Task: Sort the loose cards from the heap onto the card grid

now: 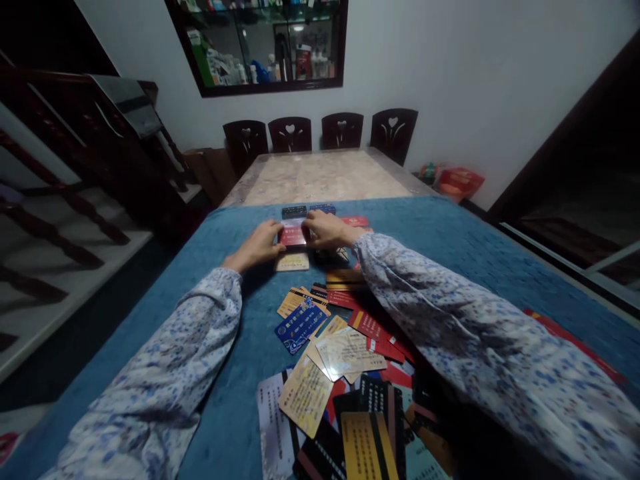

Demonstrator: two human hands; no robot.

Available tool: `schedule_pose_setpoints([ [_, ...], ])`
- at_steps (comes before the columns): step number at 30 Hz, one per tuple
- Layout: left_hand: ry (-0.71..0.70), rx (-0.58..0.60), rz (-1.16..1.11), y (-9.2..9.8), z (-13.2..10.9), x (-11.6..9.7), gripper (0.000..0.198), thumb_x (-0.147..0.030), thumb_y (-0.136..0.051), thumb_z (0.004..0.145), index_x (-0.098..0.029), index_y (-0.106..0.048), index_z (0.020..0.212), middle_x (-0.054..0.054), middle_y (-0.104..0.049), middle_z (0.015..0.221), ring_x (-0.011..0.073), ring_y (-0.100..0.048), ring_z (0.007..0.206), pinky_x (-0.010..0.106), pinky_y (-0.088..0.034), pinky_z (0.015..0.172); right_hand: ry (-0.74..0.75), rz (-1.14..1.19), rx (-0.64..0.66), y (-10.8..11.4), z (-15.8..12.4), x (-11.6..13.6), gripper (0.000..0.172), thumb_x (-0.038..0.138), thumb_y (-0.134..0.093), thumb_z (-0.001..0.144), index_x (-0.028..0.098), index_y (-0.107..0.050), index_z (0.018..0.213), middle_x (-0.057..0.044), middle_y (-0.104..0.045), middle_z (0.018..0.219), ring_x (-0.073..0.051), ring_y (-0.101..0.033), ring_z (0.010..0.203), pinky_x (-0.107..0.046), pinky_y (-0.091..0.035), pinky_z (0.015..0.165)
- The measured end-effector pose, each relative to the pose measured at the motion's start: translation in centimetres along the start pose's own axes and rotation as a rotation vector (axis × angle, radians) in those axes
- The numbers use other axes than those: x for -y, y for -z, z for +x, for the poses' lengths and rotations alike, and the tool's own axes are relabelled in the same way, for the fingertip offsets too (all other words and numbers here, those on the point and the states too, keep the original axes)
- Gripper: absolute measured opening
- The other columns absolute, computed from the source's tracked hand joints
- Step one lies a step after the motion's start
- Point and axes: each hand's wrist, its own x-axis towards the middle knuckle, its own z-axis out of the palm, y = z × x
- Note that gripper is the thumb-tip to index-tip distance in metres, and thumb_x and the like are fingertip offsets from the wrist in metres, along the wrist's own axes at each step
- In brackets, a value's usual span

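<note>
Both my arms reach forward in flowered sleeves over a blue cloth. My left hand and my right hand meet on a red card, each pinching one end of it with closed fingers. Dark cards lie just beyond it, a red card to its right and a beige card just below it. A loose spread of cards, red, blue, yellow, beige and black, covers the cloth nearer to me.
The blue cloth covers the near half of a long table; the bare marble top lies beyond. Several dark chairs stand against the far wall. A wooden staircase rises at left. A red bag sits on the floor at right.
</note>
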Motion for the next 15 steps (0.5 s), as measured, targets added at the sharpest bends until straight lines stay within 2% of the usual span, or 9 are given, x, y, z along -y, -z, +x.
schedule_pose_setpoints([
  [7,0.036,0.058,0.014,-0.5,0.8,1.3,0.044,-0.027,-0.07,0.077,-0.013,-0.072,0.118,0.013,-0.068,0.118,0.0301,-0.064,0.109,0.04,-0.05,0.102,-0.014,0.025,0.069,-0.2,1.8,-0.4,0.033,0.031,-0.067,0.088,0.016,-0.07,0.117,-0.017,-0.059,0.135,-0.033,-0.057,0.124,-0.042,-0.051,0.093],
  [15,0.039,0.12,0.061,-0.9,1.8,1.9,0.042,-0.029,-0.069,0.078,-0.014,-0.073,0.116,0.013,-0.069,0.118,0.0285,-0.064,0.107,0.036,-0.051,0.098,-0.004,0.041,0.105,-1.4,3.5,-1.3,0.035,0.029,-0.069,0.086,0.012,-0.072,0.116,-0.017,-0.066,0.128,-0.027,-0.067,0.11,-0.028,-0.049,0.084],
])
